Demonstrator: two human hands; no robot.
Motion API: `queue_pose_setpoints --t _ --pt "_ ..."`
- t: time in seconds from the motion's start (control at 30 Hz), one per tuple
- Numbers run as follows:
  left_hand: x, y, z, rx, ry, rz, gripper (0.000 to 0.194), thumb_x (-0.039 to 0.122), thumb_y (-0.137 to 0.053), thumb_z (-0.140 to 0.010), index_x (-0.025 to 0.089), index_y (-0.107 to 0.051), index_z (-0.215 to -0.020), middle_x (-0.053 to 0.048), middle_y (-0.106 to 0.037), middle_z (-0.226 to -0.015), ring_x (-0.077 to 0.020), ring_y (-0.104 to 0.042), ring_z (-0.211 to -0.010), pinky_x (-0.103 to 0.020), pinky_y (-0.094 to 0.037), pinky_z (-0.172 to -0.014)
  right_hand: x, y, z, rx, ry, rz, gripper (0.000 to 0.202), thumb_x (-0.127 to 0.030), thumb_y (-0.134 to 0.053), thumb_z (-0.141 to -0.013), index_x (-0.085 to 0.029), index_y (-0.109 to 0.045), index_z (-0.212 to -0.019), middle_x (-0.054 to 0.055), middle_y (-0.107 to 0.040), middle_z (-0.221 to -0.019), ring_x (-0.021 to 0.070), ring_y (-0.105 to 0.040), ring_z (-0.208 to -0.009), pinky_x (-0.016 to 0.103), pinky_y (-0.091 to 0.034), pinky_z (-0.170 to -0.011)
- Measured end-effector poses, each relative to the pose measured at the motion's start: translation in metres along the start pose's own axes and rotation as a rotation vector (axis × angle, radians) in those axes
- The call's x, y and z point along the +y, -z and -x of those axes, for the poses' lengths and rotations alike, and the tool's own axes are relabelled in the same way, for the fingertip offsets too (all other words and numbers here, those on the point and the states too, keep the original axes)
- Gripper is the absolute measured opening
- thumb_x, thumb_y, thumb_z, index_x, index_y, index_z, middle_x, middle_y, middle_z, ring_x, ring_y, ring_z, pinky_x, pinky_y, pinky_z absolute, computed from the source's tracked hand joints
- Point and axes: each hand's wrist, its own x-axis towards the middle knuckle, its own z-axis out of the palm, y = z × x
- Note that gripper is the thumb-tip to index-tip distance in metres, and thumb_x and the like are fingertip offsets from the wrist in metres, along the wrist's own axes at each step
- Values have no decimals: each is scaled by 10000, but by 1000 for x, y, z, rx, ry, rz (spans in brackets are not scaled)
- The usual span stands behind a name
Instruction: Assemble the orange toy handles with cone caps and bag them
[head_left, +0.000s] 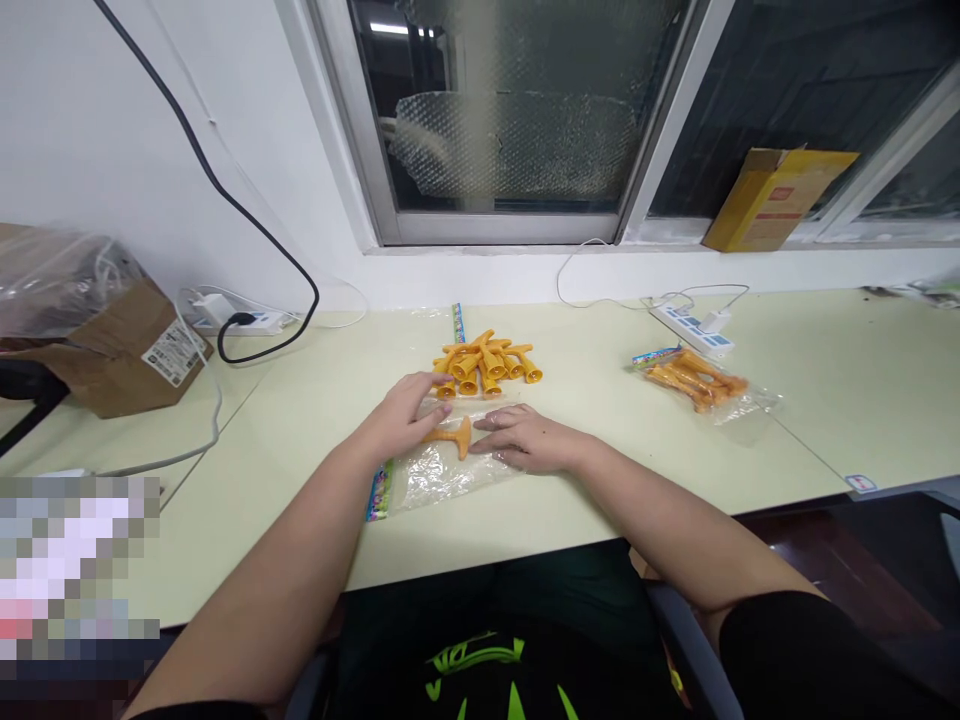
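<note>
A clear plastic bag (439, 478) with a colourful header strip lies flat in front of me, and one orange T-shaped piece (459, 437) shows at it; whether the piece is inside I cannot tell. My left hand (409, 415) is at the piece's left end, thumb and fingers apart. On the bag's right part rests my right hand (525, 437), fingers spread and nearly flat, close to the piece's wide end. Just beyond both hands sits a pile of several orange-yellow pieces (487, 365) with hollow round ends.
At the right lies a filled bag of orange pieces (697, 380), near a white power strip (690, 328). A cardboard box (142, 350), cables and another power strip (259, 322) are at the left. A yellow box (780, 200) leans on the window.
</note>
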Motion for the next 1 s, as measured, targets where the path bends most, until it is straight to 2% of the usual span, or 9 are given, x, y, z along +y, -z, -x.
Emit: queue_pose_setpoints --t 0.13,0.37,0.43,0.53,0.63,0.7,0.77,0.9,1.0 --pt "-2 3 2 -103 24 23 464 535 -543 -958 222 -615 -1293 -92 -645 -1310 -307 -589 -1226 -490 -463 -1068 -10 -4 -2 49 22 101 403 -322 -495 -1039 -396 -629 -1412 78 -607 -1449 284 -522 -1292 504 -340 -1102" --pt "0 -6 2 -147 81 2 508 565 -528 -958 256 -599 -1354 -95 -610 -1353 -309 -599 -1230 -478 -484 -1034 -5 -4 -2 141 -5 8 399 -277 -546 -997 -222 -648 -1378 131 -659 -1300 278 -579 -1208 466 -441 -1069" --pt "-2 -7 2 -154 117 -21 490 544 -501 -973 257 -596 -1359 -95 -619 -1348 -312 -604 -1223 -485 -483 -1028 2 -2 1 221 -19 -69 317 -229 -537 -984 -203 -708 -1249 121 -684 -1176 250 -621 -1109 419 -499 -1004" --pt "-4 -8 0 -167 144 -28 446 492 -456 -992 240 -624 -1321 -96 -653 -1310 -310 -610 -1201 -471 -481 -1023 19 5 7 424 -103 -111 257 -160 -518 -948 -207 -738 -1071 93 -684 -1021 229 -645 -986 393 -536 -929" --pt "-5 -11 -1 -152 140 23 420 448 -420 -1007 233 -632 -1300 -86 -667 -1273 -289 -617 -1170 -435 -487 -1008 43 12 12 607 -209 -12 367 -129 -544 -896 -216 -692 -1221 115 -667 -1222 275 -597 -1188 476 -473 -1071" --pt "-5 -12 -1 -141 131 53 409 426 -403 -1017 235 -623 -1304 -80 -662 -1266 -278 -616 -1160 -426 -487 -1005 58 15 13 609 -295 49 454 -145 -565 -889 -219 -646 -1329 128 -608 -1394 303 -534 -1314 524 -405 -1149" --pt "-5 -13 -2 -146 115 55 402 402 -387 -1024 237 -611 -1315 -78 -656 -1266 -276 -608 -1167 -432 -478 -1015 69 15 13 552 -385 67 419 -178 -582 -897 -220 -668 -1306 129 -591 -1437 313 -541 -1316 534 -397 -1156" --pt "-6 -11 -1 -148 79 14 392 345 -385 -1018 233 -601 -1325 -89 -634 -1267 -289 -557 -1218 -464 -439 -1063 67 13 14 515 -477 14 266 -222 -595 -908 -214 -727 -1139 114 -664 -1251 267 -639 -1125 451 -489 -1048" --pt "-4 -7 0 -87 87 -36 379 336 -427 -1001 239 -610 -1319 -97 -600 -1292 -304 -488 -1269 -491 -401 -1102 55 16 17 508 -496 -77 256 -266 -575 -936 -199 -720 -1136 93 -656 -1093 195 -655 -846 377 -544 -871"
